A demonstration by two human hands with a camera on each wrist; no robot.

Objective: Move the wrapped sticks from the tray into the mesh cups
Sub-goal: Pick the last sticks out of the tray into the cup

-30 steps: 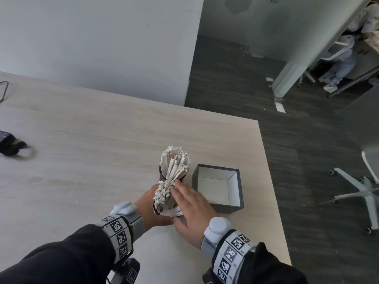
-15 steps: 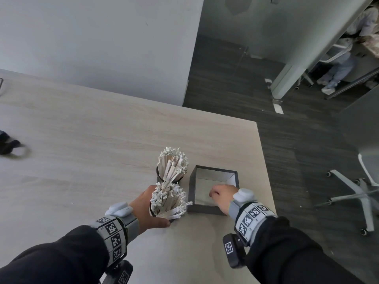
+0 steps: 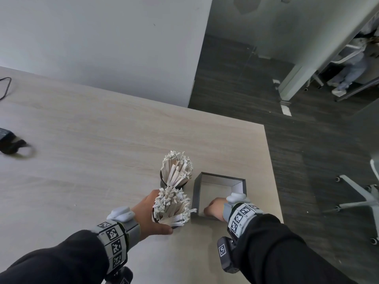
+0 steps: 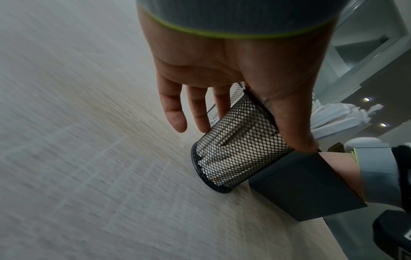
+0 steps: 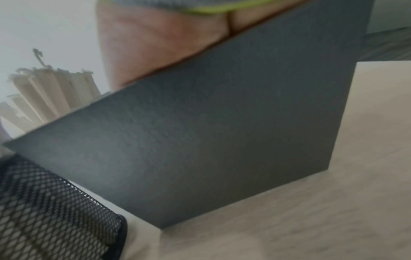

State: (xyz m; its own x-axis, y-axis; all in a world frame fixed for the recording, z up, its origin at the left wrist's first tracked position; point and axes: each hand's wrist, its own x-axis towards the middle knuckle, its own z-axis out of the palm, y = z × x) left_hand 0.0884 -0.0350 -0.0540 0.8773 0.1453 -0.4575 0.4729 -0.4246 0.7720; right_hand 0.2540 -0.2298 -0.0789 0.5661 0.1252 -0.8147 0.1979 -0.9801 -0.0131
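Two black mesh cups stand side by side, both crammed with paper-wrapped sticks. My left hand point(image 3: 152, 218) grips the near cup point(image 4: 235, 146), thumb on its rim and fingers behind it; its sticks point(image 3: 172, 206) fan out over the top. The far cup point(image 3: 174, 182) stands free just behind. Right of the cups sits the dark grey tray point(image 3: 239, 185), whose visible floor is bare. My right hand point(image 3: 213, 209) reaches over the tray's near wall point(image 5: 222, 132). Its fingers point down inside and are hidden.
The pale wooden table point(image 3: 92, 150) ends just right of the tray, with dark floor beyond. A black strap point(image 3: 12, 144) and a cable point(image 3: 5, 87) lie at the far left. An office chair base point(image 3: 361, 201) stands on the floor at right.
My right hand left the near cup's sticks and went right into the tray, where it now sits by the near wall. My left hand kept its hold on the near cup.
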